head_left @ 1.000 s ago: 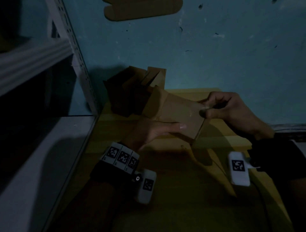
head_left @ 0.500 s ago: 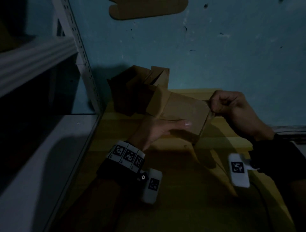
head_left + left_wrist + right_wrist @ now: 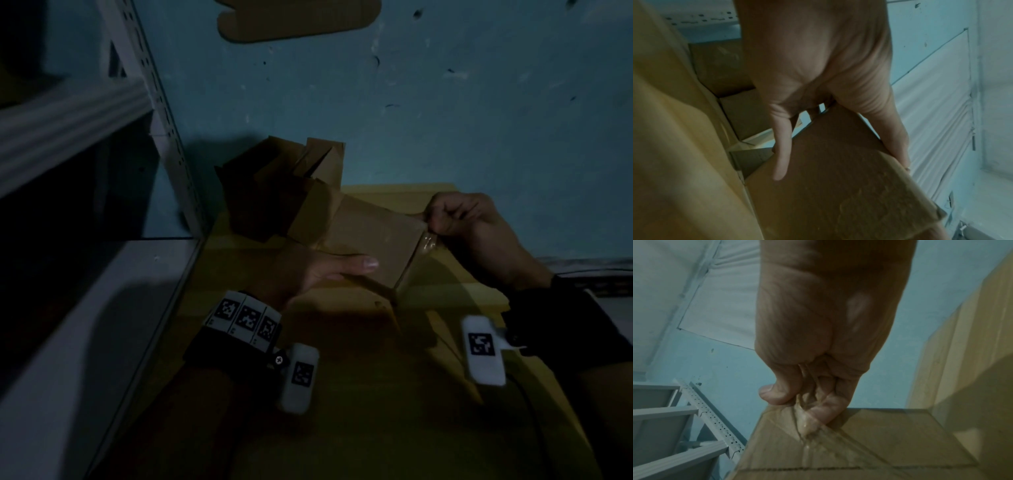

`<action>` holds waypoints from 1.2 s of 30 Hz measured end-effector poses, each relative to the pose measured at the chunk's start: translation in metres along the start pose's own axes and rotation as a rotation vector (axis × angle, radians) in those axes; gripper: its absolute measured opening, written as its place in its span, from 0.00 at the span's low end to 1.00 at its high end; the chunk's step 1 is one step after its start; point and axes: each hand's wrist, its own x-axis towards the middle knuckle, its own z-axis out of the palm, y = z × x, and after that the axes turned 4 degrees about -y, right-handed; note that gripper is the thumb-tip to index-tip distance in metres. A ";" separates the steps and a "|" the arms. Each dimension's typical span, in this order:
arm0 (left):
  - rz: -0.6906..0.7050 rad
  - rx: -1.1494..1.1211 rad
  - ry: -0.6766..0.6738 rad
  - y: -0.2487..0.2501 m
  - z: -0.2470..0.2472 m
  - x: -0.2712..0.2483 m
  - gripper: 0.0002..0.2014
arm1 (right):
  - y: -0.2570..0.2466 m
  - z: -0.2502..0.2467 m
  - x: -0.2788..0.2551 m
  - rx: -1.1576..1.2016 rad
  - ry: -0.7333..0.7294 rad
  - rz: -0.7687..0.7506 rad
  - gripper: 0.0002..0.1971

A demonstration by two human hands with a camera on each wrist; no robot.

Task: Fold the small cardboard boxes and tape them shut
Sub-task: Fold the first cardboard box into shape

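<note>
Lighting is poor. A small cardboard box (image 3: pixel 366 243) is held above the yellow tabletop (image 3: pixel 376 394), tilted, its open flaps toward the far left. The left hand (image 3: pixel 318 274) supports it from the near side: the thumb lies straight along the top face, and in the left wrist view the other fingers (image 3: pixel 782 152) are spread flat against the underside, so this hand cradles the box without clenching.

The right hand (image 3: pixel 469 222) is at the box's right edge. Its thumb and curled fingers (image 3: pixel 822 410) pinch a crumpled end of clear tape (image 3: pixel 807 423), and a strip of that tape runs down across the box face beneath it.

Behind the held box, more folded boxes (image 3: pixel 274 192) stand against the blue wall (image 3: pixel 445 102). A white metal shelf rack (image 3: pixel 154 113) stands to the left. A flat cardboard piece (image 3: pixel 298 17) shows at the top edge of the head view.
</note>
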 end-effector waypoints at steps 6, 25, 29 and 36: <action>0.008 0.085 0.059 -0.003 -0.006 0.002 0.01 | 0.005 0.001 0.002 0.060 0.088 0.035 0.16; 0.091 0.244 0.217 -0.012 -0.010 0.007 0.30 | 0.004 0.004 0.002 0.288 0.256 0.302 0.14; 0.183 0.326 0.215 -0.018 -0.013 0.014 0.29 | 0.001 0.001 0.002 0.235 0.258 0.330 0.20; 0.269 0.409 0.245 -0.014 -0.013 0.012 0.29 | -0.002 0.000 0.001 0.163 0.281 0.344 0.16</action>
